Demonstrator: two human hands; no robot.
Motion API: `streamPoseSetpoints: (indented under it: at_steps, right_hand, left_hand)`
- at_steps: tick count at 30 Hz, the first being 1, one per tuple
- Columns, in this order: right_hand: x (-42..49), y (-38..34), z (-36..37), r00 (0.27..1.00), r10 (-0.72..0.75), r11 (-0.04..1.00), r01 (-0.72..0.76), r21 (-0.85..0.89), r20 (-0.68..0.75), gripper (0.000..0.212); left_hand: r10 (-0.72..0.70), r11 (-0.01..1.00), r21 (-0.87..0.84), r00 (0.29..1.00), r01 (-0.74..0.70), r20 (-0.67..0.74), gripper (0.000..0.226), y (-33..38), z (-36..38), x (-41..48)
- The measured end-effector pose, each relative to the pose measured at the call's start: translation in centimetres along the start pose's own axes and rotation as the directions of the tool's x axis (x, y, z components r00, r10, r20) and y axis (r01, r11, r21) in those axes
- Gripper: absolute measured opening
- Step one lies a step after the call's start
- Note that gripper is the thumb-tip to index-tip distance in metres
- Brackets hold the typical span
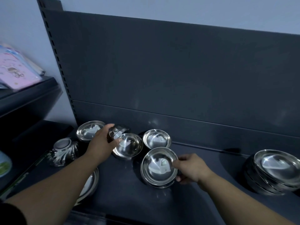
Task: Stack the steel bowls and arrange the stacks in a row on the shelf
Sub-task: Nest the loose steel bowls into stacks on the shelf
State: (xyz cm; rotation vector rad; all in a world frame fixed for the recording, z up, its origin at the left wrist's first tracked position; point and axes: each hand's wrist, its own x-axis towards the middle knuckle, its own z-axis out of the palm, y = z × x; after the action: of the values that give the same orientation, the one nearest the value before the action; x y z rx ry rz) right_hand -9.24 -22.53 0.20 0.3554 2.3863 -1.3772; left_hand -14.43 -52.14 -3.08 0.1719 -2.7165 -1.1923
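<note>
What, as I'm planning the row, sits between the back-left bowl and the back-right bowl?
In the head view: the left hand holding a tilted bowl over an upright bowl.

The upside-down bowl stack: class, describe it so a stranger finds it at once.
Start at the dark shelf and go to its left end. Left of the left hand stands the upside-down stack, the only bowls standing rim-down.
</note>
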Motion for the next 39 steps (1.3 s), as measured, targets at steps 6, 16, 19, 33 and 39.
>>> streamPoseSetpoints:
  at_steps: [6, 16, 19, 33, 39]
  right_hand:
    - [0.4, -0.3, -0.9, 0.999, 0.03, 0.999, -0.031, -0.036, -0.031, 0.054]
    - [5.2, -0.5, -1.6, 0.996, 0.017, 0.998, -0.011, 0.057, -0.091, 0.035]
    - [6.6, -0.7, -1.1, 0.999, 0.048, 0.983, -0.045, 0.177, -0.01, 0.024]
    - [8.2, -1.2, 0.0, 0.999, 0.023, 0.948, -0.031, 0.318, 0.029, 0.012]
    - [6.8, -0.6, -2.5, 0.998, -0.002, 0.891, 0.031, 0.452, -0.065, 0.002]
  left_hand:
    - [0.005, 0.989, -0.144, 0.981, -0.033, -0.191, 0.064, 1.6, -1.1, -0.4]
    - [-0.073, 0.883, -0.463, 0.954, -0.074, -0.291, 0.052, 7.0, -1.2, -4.7]
    - [-0.171, 0.679, -0.733, 0.98, 0.042, -0.103, 0.039, 8.5, 0.3, -6.5]
    - [-0.344, 0.538, -0.755, 0.915, 0.375, 0.209, 0.029, 9.4, 3.6, -10.1]
    - [-0.37, 0.694, -0.607, 0.915, 0.388, 0.162, 0.024, 9.8, 3.9, -10.6]
